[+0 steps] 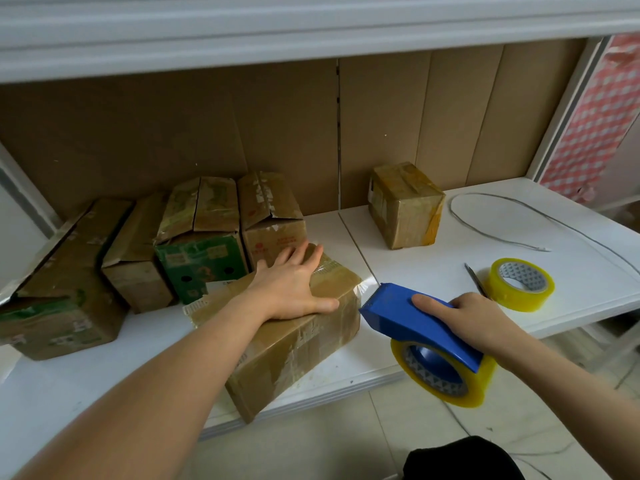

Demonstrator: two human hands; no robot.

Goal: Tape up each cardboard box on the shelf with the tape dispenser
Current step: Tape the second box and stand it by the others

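The left hand [298, 289] lies flat with fingers straight and spread on top of the long brown cardboard box [294, 334] at the front edge of the white shelf [433, 271], most likely pressing it down so it does not slide while tape is drawn across. The right hand [474, 320] is curled round the blue plastic tape dispenser [415, 320] carrying a yellow-tinted roll, its toothed nose just beside the right end of that box, where a clear strip seems to bridge the gap; this looks like the end of a taping pass, ready for the cut

Behind and left of the long box stand four worn cardboard boxes [145, 251], one with a green printed face, their top flaps partly lifted or split, so they seem not yet sealed; nothing inside them can be seen. Well to the right of the long box sits a small tape-wrapped cardboard cube [405, 206], closed. Right of the dispenser lie a spare yellow tape roll [521, 284], a thin metal blade [476, 280] touching it, and a grey wire [498, 233] looped behind
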